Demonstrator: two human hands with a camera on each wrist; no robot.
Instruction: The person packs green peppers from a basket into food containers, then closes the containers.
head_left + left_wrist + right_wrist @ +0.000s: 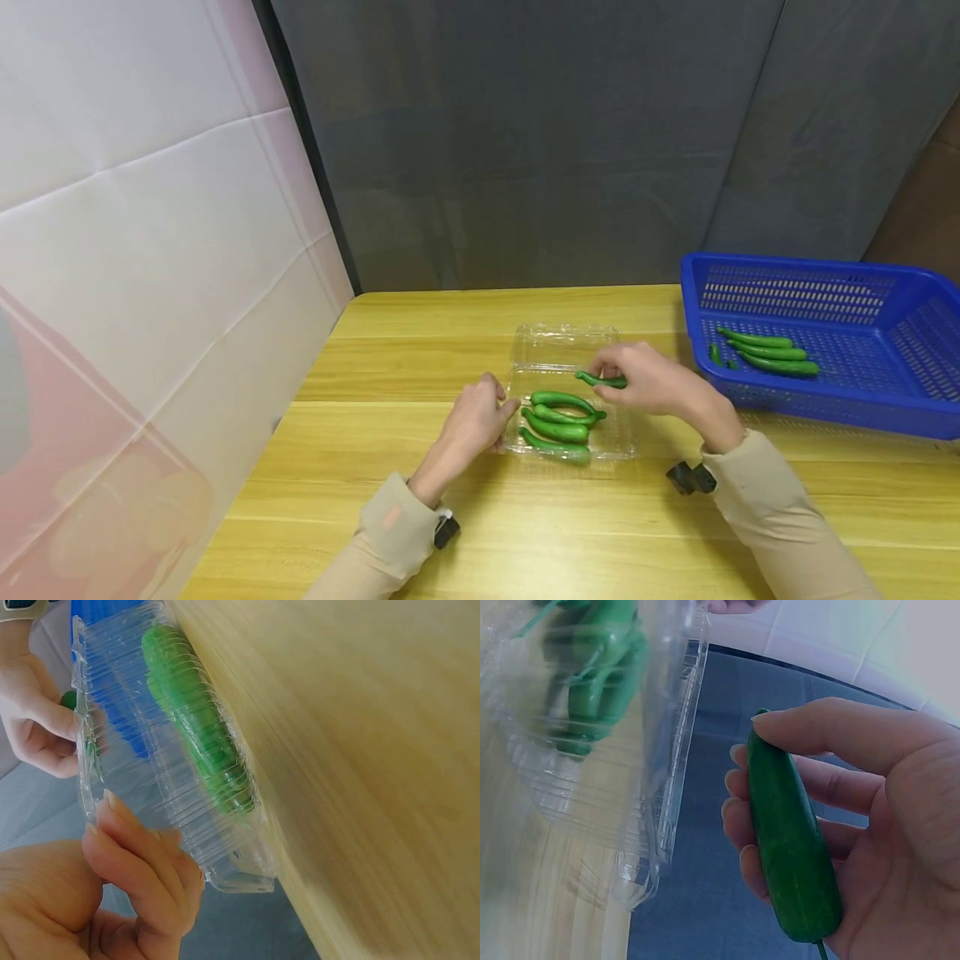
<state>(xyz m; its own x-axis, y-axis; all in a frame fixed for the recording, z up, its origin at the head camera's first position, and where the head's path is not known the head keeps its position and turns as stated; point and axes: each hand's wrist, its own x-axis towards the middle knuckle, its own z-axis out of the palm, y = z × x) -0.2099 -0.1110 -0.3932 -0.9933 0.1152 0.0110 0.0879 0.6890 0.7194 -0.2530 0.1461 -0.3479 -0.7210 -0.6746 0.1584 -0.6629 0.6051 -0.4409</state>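
Now we held in our right hand (651,382) a slender dark-green pepper (598,381), its long axis running left to right, above the far part of a clear plastic container (617,435). At its left rim was our left hand (474,414); whether it gripped, we could not tell. Four green peppers (557,432) lay inside, others in a blue perforated plastic basket (810,266).

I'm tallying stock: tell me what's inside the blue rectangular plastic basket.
Slender green peppers lie toward the left in the blue plastic basket; its near wall hides the floor directly behind it.
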